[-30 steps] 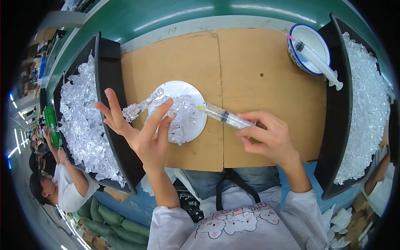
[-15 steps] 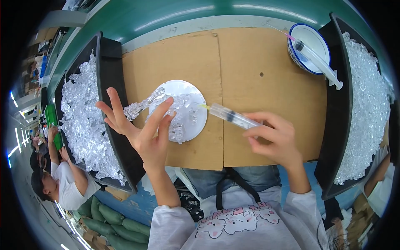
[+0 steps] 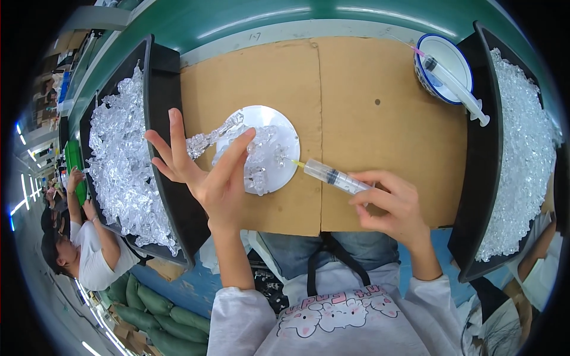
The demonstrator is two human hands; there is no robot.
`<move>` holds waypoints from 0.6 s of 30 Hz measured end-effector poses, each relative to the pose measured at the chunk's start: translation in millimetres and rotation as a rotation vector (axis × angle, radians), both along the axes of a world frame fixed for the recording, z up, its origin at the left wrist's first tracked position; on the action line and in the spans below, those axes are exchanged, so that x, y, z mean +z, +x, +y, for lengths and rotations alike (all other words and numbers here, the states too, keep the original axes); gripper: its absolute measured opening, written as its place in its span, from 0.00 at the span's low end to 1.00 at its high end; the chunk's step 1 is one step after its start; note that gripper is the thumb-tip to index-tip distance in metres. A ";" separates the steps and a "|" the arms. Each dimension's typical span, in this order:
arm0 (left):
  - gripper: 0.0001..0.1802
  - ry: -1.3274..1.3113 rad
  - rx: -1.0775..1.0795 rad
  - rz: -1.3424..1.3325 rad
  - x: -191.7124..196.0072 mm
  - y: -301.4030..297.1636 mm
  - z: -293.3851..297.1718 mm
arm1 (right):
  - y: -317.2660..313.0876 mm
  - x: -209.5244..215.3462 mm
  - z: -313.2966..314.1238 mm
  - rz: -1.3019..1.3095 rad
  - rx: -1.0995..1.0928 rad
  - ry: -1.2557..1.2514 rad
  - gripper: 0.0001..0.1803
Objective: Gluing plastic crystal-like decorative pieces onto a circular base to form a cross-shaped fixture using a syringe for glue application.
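- Syringe (image 3: 328, 172), clear barrel: lying slantwise over the left half of the table (image 3: 380, 139), its yellow needle base (image 3: 298, 164) pointing at the plate's right rim.
- Right hand (image 3: 389, 204): clamping thumb and fingers around the barrel's rear end, the tip lying well forward and left of that grip.
- White round plate (image 3: 280, 115): sitting toward the table's left edge, carrying clear pieces (image 3: 256, 178) just left of the needle.
- Left hand (image 3: 217, 187): hovering its index finger over these pieces, outer fingers spreading (whether thumb and index are pinching one, I cannot tell).
- Handling note: good work is probably calling for a steady barrel, light pressure and a needle clear of the left fingertips.
- Bowl (image 3: 419, 74), blue-rimmed: standing at the table's far right corner, a second syringe (image 3: 454, 86) resting across it.
- Black bins, left (image 3: 163, 89) and right (image 3: 480, 142): flanking the table, holding heaped clear pieces.
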State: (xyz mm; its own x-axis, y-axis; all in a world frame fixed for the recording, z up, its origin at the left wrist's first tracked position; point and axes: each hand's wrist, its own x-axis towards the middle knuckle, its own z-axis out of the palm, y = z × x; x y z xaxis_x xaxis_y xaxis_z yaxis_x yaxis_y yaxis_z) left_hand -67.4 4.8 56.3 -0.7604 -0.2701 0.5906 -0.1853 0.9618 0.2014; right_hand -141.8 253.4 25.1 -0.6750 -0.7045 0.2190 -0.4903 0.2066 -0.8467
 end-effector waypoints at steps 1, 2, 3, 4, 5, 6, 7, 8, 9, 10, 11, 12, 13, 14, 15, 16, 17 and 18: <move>0.17 0.000 0.001 0.000 -0.4 0.3 0.3 | 0.2 0.0 0.1 0.000 0.001 0.000 0.10; 0.16 -0.003 0.004 -0.002 -1.3 0.7 0.6 | 0.5 -0.3 0.4 0.006 0.003 0.005 0.10; 0.16 -0.007 0.009 -0.004 -1.0 0.9 0.5 | 0.7 0.2 0.1 0.012 0.007 0.009 0.10; 0.16 -0.008 0.010 -0.003 -0.6 0.7 0.7 | 1.1 0.7 -0.1 0.012 0.008 0.008 0.10; 0.16 0.003 0.007 0.002 -0.3 0.4 1.1 | 1.6 1.2 -0.2 0.015 0.004 0.009 0.10; 0.16 0.013 0.005 0.008 0.4 0.4 0.8 | 1.8 1.8 -0.9 0.019 0.000 0.009 0.10; 0.16 0.010 0.007 0.008 1.0 1.0 0.3 | 2.0 2.7 -2.0 0.018 0.002 0.006 0.10; 0.16 0.001 0.011 0.008 1.6 1.9 -0.4 | 2.5 3.8 -3.2 0.018 0.000 0.010 0.10; 0.16 -0.002 0.010 0.011 -0.3 1.8 -0.6 | 3.1 3.2 -3.3 0.021 -0.008 0.019 0.10; 0.16 0.000 0.008 0.013 -1.5 1.8 -0.2 | 3.6 2.1 -3.0 0.023 -0.010 0.022 0.10; 0.16 0.007 0.005 0.013 -2.4 2.1 0.2 | 4.1 0.7 -2.8 0.030 -0.013 0.020 0.10; 0.17 0.012 0.003 0.010 -1.7 1.5 0.3 | 3.5 0.5 -2.9 0.033 -0.015 0.015 0.10; 0.17 0.011 0.003 0.009 -1.5 0.9 0.1 | 2.9 0.6 -3.2 0.032 -0.015 0.015 0.10; 0.17 0.016 0.002 0.015 -1.5 0.3 -0.1 | 2.3 0.7 -3.6 0.028 -0.016 0.015 0.11; 0.18 0.021 0.001 0.021 -1.3 0.2 0.0 | 2.1 1.0 -3.5 0.025 -0.016 0.015 0.11; 0.18 0.021 0.000 0.020 -1.0 0.0 -0.1 | 1.7 1.3 -3.5 0.024 -0.016 0.016 0.11; 0.19 0.023 -0.004 0.022 -0.7 -0.3 -0.3 | 1.3 1.5 -3.4 0.029 -0.017 0.013 0.10; 0.19 0.025 -0.007 0.023 -0.7 0.0 -0.5 | 1.4 1.2 -3.3 0.034 -0.018 0.011 0.10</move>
